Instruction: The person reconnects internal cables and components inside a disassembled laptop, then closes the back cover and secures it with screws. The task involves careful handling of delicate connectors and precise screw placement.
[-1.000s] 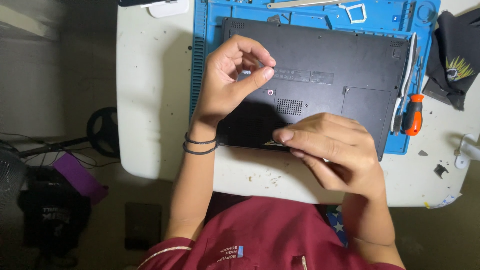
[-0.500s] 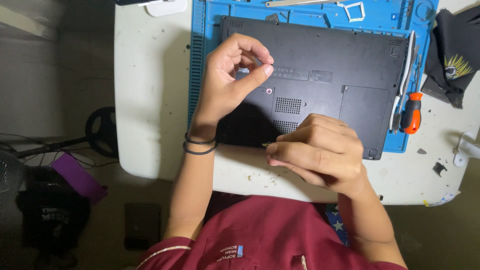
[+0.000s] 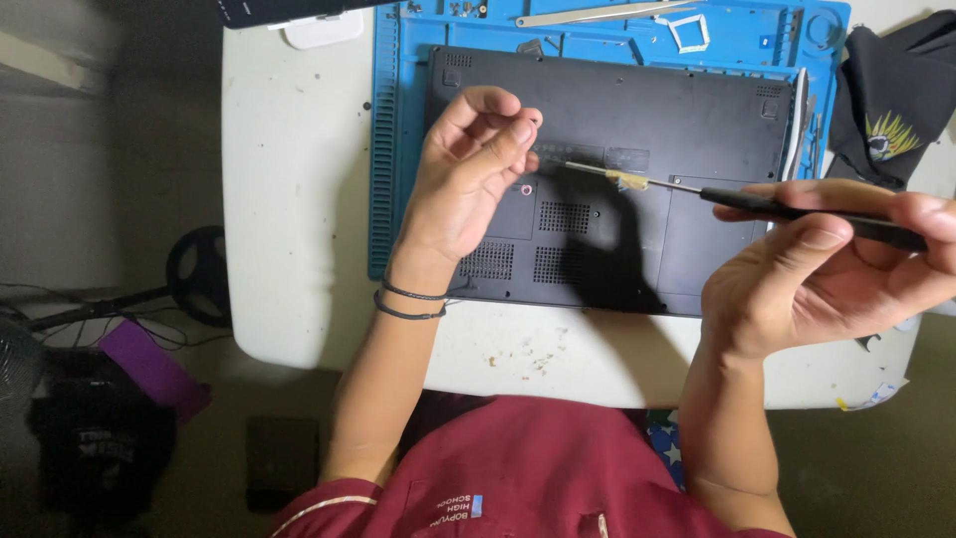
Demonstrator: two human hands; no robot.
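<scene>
Fingertips (image 3: pixel 513 134) of the left hand (image 3: pixel 463 184) stay pinched at centre frame, while the right hand (image 3: pixel 817 264) has lifted a gripped screwdriver (image 3: pixel 697 189) over the laptop (image 3: pixel 617 169).

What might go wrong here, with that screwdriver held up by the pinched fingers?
The left hand seems to pinch something tiny at the screwdriver tip; if it is a screw, it could drop onto the laptop or the floor. The tip may also poke a fingertip. The right hand holds the handle far back, so aim may wobble.

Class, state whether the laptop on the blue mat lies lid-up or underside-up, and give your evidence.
Underside-up: the laptop shows vent grilles and access panels, with no screen or keyboard visible, on the blue mat.
</scene>
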